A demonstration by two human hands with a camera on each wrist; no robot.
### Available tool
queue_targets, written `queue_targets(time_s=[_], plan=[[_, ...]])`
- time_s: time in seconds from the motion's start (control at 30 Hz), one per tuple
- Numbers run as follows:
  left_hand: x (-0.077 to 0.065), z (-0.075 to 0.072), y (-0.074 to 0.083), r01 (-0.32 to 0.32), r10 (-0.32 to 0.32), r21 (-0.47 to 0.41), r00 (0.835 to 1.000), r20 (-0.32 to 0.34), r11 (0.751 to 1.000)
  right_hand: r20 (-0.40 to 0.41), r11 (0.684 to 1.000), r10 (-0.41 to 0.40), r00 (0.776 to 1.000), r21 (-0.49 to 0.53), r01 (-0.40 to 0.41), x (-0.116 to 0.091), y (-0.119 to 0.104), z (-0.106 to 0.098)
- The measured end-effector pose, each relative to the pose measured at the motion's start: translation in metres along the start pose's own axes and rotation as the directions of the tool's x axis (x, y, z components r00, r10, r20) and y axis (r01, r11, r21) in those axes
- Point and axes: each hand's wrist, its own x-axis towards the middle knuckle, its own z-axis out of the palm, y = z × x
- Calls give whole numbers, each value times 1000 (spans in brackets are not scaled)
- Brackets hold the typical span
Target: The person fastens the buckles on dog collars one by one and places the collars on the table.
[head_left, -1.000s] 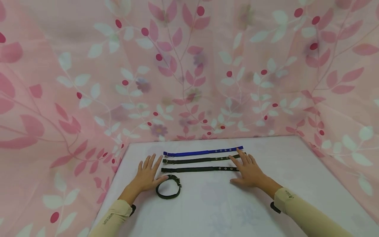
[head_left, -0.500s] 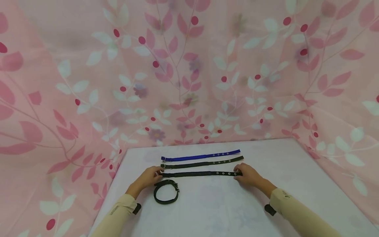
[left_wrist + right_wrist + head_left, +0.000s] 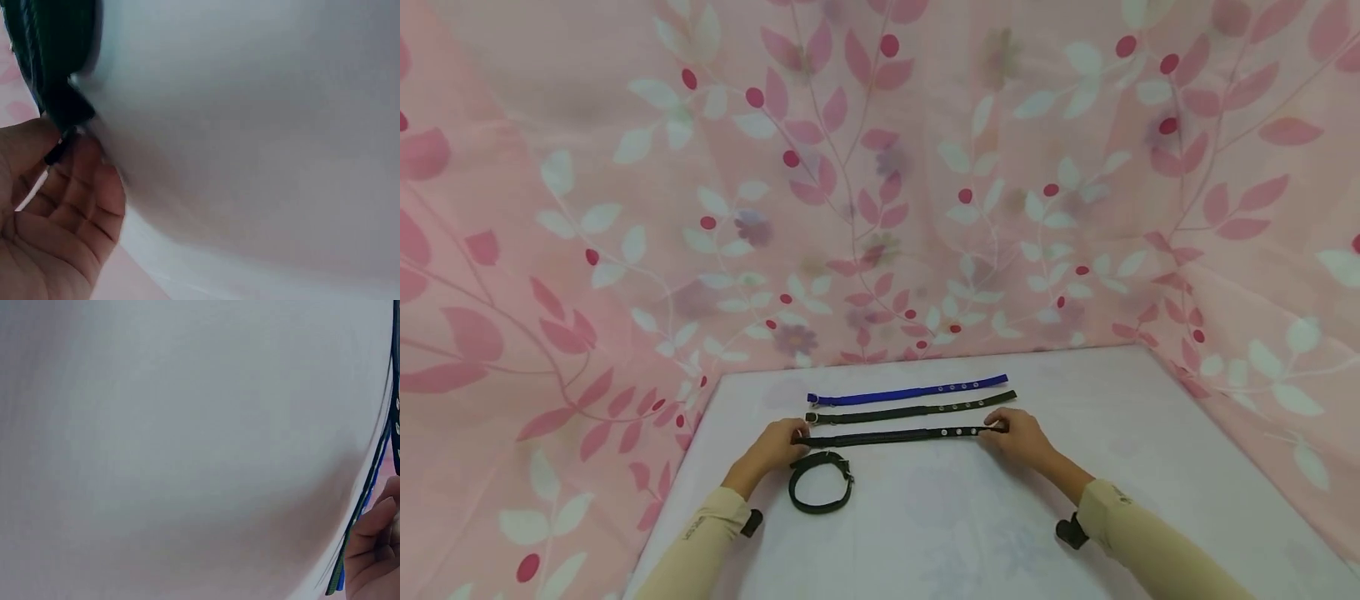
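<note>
In the head view a dark collar (image 3: 887,437) with metal eyelets stretches between both hands. My left hand (image 3: 774,446) pinches its buckle end, and my right hand (image 3: 1021,437) pinches the eyelet end. Just beyond it lie a dark green collar (image 3: 910,412) and a blue collar (image 3: 902,393), both straight and roughly parallel to it. Nearer, below the left hand, a buckled collar (image 3: 820,508) forms a ring on the table. The left wrist view shows curled fingers (image 3: 94,194) at the dark strap. Only part of the right hand (image 3: 375,550) appears in the right wrist view.
A white cloth covers the table (image 3: 925,533). Pink floral fabric (image 3: 880,208) hangs behind and along both sides of it. Dark bands (image 3: 1072,531) sit at both wrists, below the sleeve cuffs.
Both hands were spread over the straight collars, then came down to the ends of the nearest one. They now grip it, and its right end has shifted slightly left and up.
</note>
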Motion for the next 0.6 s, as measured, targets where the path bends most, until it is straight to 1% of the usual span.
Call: queue_targets(time_s=[0.03,0.1,0.2,0.27,0.3,0.33,0.37,0.4,0.43,0.47,0.5,0.53,0.57,0.6], plan=[[1,-1,-1,-3,3,-5,1000,-13,1000,-9,998,29,1000,54,-29,-1,-3,-1],[0,-4,-3,-2,1,-11,999,-42,1000,-15,983,64,998,175,-60,-2,-8,-4],[-3,-9,-3,-5,4,-11,996,-89,1000,-13,939,113,993,329,-103,-3,-18,-5],[-6,-14,1,-5,2,-28,992,-125,1000,-18,904,130,991,412,-111,-4,-25,-5],[-8,-17,3,-2,-6,-51,990,-143,999,-21,885,144,989,450,-119,-4,-29,-6],[-9,-19,5,10,-25,-94,987,-160,996,-25,864,160,987,486,-128,-4,-33,-7],[-11,-22,8,16,-44,-167,985,-167,986,-28,839,173,985,527,-132,-5,-36,-9],[-12,-24,12,25,-69,-261,984,-164,965,-32,819,177,984,559,-129,-6,-39,-11],[-14,-26,16,30,-90,-360,984,-153,933,-36,796,186,982,592,-128,-6,-41,-13],[-15,-27,20,40,-114,-455,984,-137,890,-39,775,189,981,619,-125,-7,-43,-16],[-17,-28,24,49,-133,-543,984,-118,838,-45,756,193,980,643,-120,-7,-45,-18],[-18,-29,29,50,-140,-622,985,-97,782,-49,745,194,980,657,-114,-8,-47,-19],[-20,-29,33,47,-134,-685,988,-74,727,-53,732,194,979,673,-109,-9,-48,-21],[-22,-29,36,33,-116,-725,991,-65,688,-54,729,183,982,677,-99,-10,-49,-23]])
